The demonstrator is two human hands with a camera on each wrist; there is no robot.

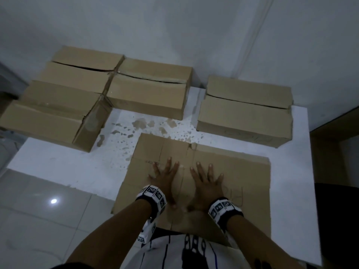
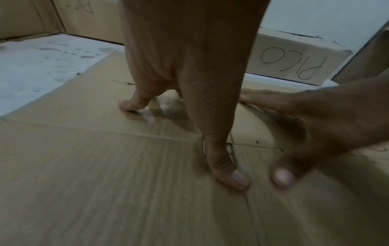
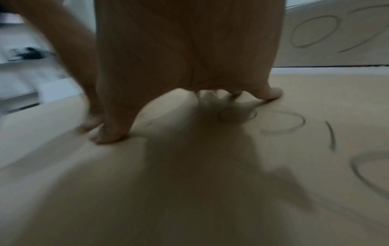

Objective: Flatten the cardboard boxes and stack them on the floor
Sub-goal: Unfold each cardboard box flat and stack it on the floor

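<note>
White board [image 1: 58, 162] on the floor carries a flat box [image 1: 233, 175] at its near edge. On the flat box the left hand [image 1: 165, 183] and right hand [image 1: 206, 185] press side by side, fingers spread straight, gripping nothing. Beyond it stand four shut boxes [image 1: 151, 90], one [image 1: 244, 111] apart at right.

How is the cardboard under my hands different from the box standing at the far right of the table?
The flattened box lies as a thin sheet, while the far-right box still stands assembled with closed top flaps. Both the left hand and right hand press on the flattened box; nothing touches the far-right box. Both are plain brown cardboard on the white table.
</note>
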